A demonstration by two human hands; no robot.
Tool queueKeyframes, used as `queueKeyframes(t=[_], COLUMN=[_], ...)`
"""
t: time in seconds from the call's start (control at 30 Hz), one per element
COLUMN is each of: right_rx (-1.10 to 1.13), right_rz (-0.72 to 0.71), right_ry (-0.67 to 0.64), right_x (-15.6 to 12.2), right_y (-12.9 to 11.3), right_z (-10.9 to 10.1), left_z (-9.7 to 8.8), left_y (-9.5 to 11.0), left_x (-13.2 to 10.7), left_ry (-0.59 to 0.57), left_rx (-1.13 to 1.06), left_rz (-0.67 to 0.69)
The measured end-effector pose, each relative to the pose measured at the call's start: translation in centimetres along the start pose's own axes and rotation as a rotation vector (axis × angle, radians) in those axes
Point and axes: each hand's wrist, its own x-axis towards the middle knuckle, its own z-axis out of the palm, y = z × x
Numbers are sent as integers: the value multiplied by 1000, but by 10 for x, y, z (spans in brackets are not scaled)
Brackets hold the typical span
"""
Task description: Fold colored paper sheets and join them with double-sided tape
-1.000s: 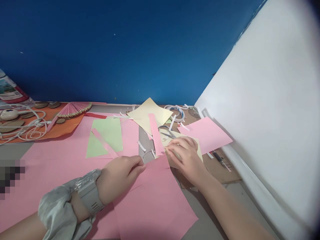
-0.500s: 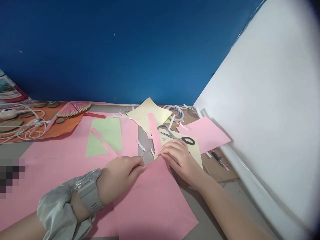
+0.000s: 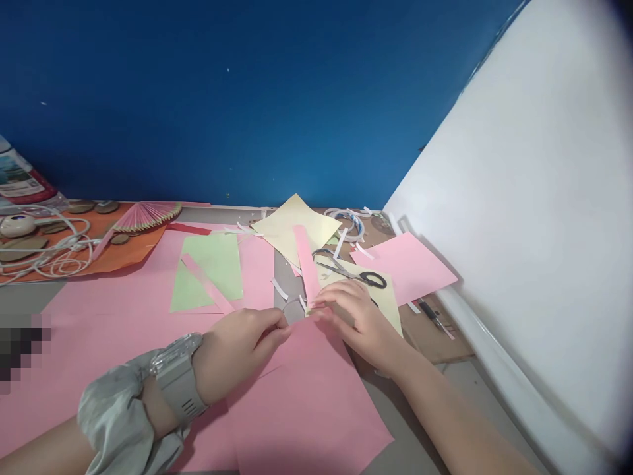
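Observation:
A pink sheet of paper (image 3: 306,396) lies in front of me, its far edge raised between my two hands. My left hand (image 3: 242,346), with a grey watch on the wrist, pinches the far left part of that edge between thumb and fingers. At the far corner my right hand (image 3: 359,323) is closed on the same sheet, fingertips together. Just beyond the right fingertips lies a narrow pink paper strip (image 3: 307,267). Scissors (image 3: 370,279) with black handles rest on a pale yellow sheet (image 3: 393,303) behind my right hand, which partly covers them.
At left, a pink folded paper fan (image 3: 148,216) and white cables (image 3: 64,254) lie on orange paper (image 3: 133,254), near a bottle (image 3: 22,175). Green paper (image 3: 212,257), tape rolls (image 3: 351,224), a pen (image 3: 430,313) and paper scraps lie around. A blue wall (image 3: 297,99) and white surface (image 3: 534,165) bound the workspace.
My right fingers have shifted slightly along the sheet's far edge, the thumb now a little lower. My left hand keeps its pinch almost unmoved.

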Motion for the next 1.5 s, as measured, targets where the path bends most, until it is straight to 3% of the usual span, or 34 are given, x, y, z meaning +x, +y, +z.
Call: queueKeyframes(t=[0.2,0.33,0.8,1.3,1.5], right_rx=[71,25,-1,-161,-209], right_rz=[26,-104,-167,-10,74], right_ry=[-85,-121,59,196,296], right_x=[0,0,-2,-4,-3], right_y=[-10,-15,-9,8,15], right_z=[3,10,7,-2,-6], left_z=[1,3,0,-11,-12], left_y=[1,4,7,-5,-10], left_x=[0,-1,1,4,5], left_ry=[30,96,41,105,76], left_rx=[-1,-19,-87,-69,-104], left_rz=[115,183,62,71,54])
